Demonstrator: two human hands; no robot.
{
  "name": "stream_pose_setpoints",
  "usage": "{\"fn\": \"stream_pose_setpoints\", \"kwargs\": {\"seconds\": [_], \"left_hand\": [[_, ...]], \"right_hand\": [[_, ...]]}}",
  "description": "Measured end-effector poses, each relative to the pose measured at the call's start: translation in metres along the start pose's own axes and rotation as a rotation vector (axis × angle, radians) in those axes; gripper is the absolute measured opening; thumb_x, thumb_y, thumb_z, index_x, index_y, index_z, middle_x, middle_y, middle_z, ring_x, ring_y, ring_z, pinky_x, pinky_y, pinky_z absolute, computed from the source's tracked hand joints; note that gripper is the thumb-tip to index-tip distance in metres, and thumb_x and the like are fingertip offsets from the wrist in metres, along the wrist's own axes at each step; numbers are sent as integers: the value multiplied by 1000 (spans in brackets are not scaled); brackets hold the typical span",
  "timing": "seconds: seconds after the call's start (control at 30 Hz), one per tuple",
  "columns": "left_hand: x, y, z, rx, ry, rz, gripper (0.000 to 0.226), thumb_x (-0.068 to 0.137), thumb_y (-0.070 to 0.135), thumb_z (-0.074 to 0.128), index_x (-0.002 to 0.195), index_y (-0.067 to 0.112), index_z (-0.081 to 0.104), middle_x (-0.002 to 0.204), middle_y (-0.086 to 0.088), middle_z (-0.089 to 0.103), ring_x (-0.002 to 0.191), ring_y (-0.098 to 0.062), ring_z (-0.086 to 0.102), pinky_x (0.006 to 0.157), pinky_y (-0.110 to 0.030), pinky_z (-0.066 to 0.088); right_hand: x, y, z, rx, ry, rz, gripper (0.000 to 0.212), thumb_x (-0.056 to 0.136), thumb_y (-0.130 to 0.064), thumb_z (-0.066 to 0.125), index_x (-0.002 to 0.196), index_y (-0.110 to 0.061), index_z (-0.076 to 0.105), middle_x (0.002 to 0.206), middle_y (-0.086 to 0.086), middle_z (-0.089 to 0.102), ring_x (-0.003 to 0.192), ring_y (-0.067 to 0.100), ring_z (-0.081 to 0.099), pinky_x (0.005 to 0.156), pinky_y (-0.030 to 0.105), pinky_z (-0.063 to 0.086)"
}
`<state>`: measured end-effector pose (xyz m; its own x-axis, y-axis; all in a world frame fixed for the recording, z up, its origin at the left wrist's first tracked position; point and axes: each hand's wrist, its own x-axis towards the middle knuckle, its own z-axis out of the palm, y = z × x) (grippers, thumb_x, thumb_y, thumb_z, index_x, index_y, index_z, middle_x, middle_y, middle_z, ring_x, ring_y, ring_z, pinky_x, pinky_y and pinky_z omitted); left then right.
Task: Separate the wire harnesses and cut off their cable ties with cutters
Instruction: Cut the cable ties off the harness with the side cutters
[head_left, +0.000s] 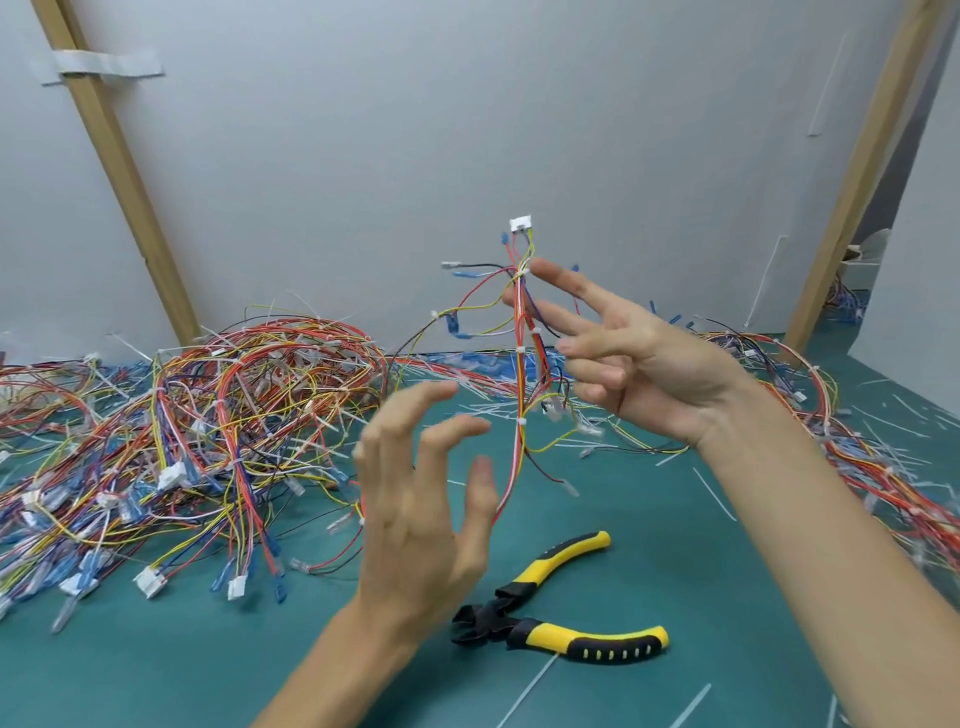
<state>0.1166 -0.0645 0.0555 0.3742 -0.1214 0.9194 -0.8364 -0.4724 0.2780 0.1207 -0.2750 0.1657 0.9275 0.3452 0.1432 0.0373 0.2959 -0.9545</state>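
My right hand (639, 364) is raised and pinches one wire harness (521, 374) near its top between thumb and fingers, the other fingers spread. The harness hangs upright, with a white connector (520, 224) on top and several white cable ties along its red and yellow wires. My left hand (426, 499) hovers open beside the harness's lower end, fingers spread and holding nothing. The yellow-and-black cutters (563, 608) lie on the green mat (182, 665) below both hands, with nothing touching them.
A large tangled pile of harnesses (197, 436) covers the mat's left side. A second bundle (862, 447) runs along the right, under my right forearm. Cut tie pieces (717, 493) litter the mat. Grey panels and wooden posts (124, 171) close off the back.
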Motion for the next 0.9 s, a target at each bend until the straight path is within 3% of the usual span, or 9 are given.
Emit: {"fn": "stream_pose_setpoints", "kwargs": {"seconds": [0.07,0.17,0.3,0.4,0.53,0.63,0.9], "left_hand": [[-2,6,3,-217,-70,-115,18,98,18,50,115,17,57,128,3,56,125,-23,55,102,-31,42],[-5,13,6,-521,-80,-461,16,101,18,52,115,22,59,110,4,71,107,-21,68,92,-30,51],[-2,8,11,-744,-149,-702,21,100,16,55,118,10,63,109,-3,75,108,-17,70,94,-31,54],[0,5,10,-767,-196,-723,24,96,17,56,116,8,67,110,-1,76,109,-13,69,93,-22,53],[1,5,11,-813,-142,-763,27,87,25,65,106,7,68,99,-7,76,97,-14,72,82,-17,52],[1,3,12,-800,-137,-771,24,81,27,70,97,9,67,88,-6,75,85,-11,72,74,-15,51],[0,-4,11,-842,-117,-786,27,78,23,72,86,-2,65,77,-9,74,72,-7,70,67,-12,50]], "right_hand": [[2,3,-1,-45,38,22,71,92,16,46,144,-31,51,145,-4,57,40,4,34,45,19,46],[5,10,0,-237,144,25,61,90,9,60,139,-27,56,137,-1,64,38,3,31,40,16,43],[10,23,6,-461,233,1,58,87,4,70,136,-22,57,122,4,72,36,4,37,35,16,38],[14,33,14,-523,230,-8,61,85,2,74,138,-22,55,115,4,75,37,3,44,35,16,38],[17,44,21,-596,218,-16,58,83,-1,78,132,-25,59,105,0,76,47,1,57,36,17,40],[18,50,23,-650,228,-23,52,80,-5,81,125,-26,63,90,-5,71,49,0,54,38,19,41],[19,53,21,-650,174,27,45,83,-12,80,124,-23,65,91,-1,65,45,16,41,40,21,43]]}}
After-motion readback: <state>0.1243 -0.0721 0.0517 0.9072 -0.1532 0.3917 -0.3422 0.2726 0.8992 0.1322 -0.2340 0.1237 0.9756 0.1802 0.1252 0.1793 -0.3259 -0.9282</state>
